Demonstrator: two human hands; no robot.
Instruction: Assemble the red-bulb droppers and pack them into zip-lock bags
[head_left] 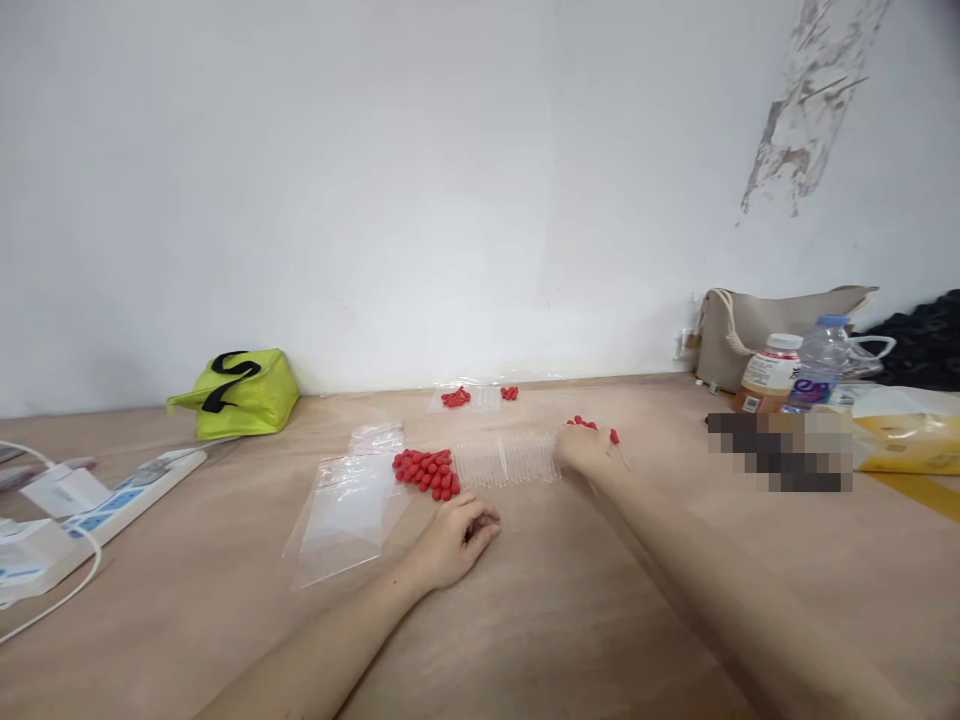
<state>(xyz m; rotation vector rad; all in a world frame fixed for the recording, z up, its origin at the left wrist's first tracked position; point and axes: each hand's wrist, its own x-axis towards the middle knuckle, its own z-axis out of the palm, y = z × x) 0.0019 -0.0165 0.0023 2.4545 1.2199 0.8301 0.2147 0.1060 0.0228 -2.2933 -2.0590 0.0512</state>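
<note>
My left hand rests on the table, fingers loosely curled and the thumb apart from them, with nothing visible in it. Just beyond it lies a pile of red rubber bulbs. A row of thin clear tubes stretches from that pile toward my right hand. That hand reaches down at the row's right end, its fingers mostly hidden. More red bulbs show just behind it. Right beside it lies a dropper with a red bulb on a thin clear stem.
Clear plastic bags lie left of the pile. Small red bulb groups sit near the wall. A green bag and a power strip are on the left. Bottles, a beige bag and a yellow packet stand right.
</note>
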